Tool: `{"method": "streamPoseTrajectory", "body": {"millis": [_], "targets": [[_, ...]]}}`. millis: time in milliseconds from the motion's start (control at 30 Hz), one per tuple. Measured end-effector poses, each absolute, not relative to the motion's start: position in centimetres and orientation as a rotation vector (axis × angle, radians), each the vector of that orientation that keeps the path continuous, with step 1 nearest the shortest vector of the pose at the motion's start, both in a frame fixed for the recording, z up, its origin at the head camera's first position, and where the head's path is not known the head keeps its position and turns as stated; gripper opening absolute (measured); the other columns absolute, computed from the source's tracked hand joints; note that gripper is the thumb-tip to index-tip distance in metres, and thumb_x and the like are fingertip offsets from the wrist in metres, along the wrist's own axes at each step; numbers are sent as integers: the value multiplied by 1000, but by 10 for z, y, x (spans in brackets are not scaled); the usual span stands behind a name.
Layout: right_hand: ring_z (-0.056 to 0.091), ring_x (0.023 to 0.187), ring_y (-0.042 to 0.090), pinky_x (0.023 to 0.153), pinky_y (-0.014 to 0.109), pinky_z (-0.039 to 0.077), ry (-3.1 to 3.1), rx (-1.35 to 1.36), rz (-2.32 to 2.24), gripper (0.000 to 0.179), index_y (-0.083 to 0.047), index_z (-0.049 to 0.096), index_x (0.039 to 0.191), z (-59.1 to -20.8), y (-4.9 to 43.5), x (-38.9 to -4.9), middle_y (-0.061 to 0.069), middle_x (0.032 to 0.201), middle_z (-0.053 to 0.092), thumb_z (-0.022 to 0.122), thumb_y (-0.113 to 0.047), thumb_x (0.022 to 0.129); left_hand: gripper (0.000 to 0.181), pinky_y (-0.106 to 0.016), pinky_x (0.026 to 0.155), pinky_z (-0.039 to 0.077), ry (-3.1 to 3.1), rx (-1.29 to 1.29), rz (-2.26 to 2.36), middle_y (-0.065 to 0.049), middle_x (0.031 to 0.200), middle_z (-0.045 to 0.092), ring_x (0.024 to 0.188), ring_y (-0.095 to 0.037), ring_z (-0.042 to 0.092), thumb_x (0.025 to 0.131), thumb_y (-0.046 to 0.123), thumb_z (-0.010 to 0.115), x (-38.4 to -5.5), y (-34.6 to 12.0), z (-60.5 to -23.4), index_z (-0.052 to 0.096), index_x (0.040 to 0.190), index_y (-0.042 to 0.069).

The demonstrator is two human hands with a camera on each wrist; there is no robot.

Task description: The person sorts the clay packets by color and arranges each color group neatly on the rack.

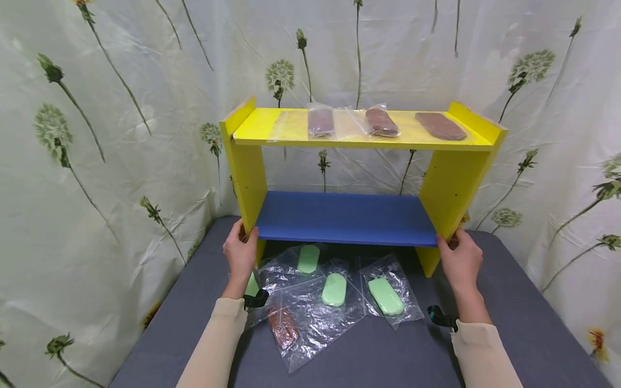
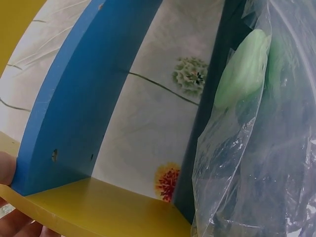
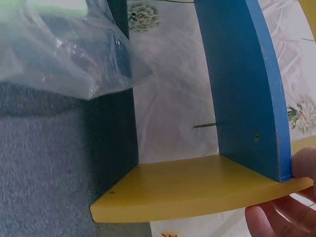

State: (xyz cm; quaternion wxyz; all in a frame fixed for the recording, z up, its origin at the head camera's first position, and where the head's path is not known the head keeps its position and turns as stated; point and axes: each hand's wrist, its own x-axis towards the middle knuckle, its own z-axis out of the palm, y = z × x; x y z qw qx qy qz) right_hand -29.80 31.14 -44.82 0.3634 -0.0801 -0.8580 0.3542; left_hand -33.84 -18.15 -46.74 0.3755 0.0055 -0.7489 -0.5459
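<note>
A small shelf unit (image 1: 339, 143) with yellow sides and top and a blue middle shelf (image 1: 346, 216) stands on the grey table. My left hand (image 1: 241, 252) grips its left side panel at blue-shelf height, thumb at the front edge and fingers around the outside. Likewise, my right hand (image 1: 461, 260) grips the right side panel (image 3: 197, 190). On the yellow top lie a purplish bar (image 1: 321, 122), a reddish-brown bar (image 1: 381, 123) and a flatter brown bar (image 1: 440, 126), at least two of them in clear bags.
Clear zip bags holding a green soap-like bar (image 1: 335, 290), another green bar (image 1: 385, 296), a third green bar (image 1: 308, 258) and a red-brown bar (image 1: 283, 326) lie below and before the shelf. A flower-printed curtain (image 1: 121, 134) hangs behind and beside the table (image 1: 378, 355).
</note>
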Motion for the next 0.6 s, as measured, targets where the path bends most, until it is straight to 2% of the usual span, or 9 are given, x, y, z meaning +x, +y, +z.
{"method": "streamPoseTrajectory", "body": {"millis": [400, 600], "targets": [[64, 89, 37, 77, 49, 48, -2204, -208, 953, 30, 0, 66, 114, -452, 312, -297, 20, 101, 68, 68, -24, 97, 37, -47, 88, 56, -2006, -2, -1342, -14, 117, 70, 107, -29, 69, 94, 18, 72, -337, -187, -461, 65, 130, 9], [63, 89, 37, 78, 52, 48, -2203, -186, 958, 32, 0, 66, 114, -450, 315, -299, 20, 100, 68, 68, -26, 97, 39, -50, 89, 56, -2086, -27, -1329, -15, 118, 69, 110, -33, 68, 94, 19, 73, -333, -191, -453, 64, 131, 9]]}}
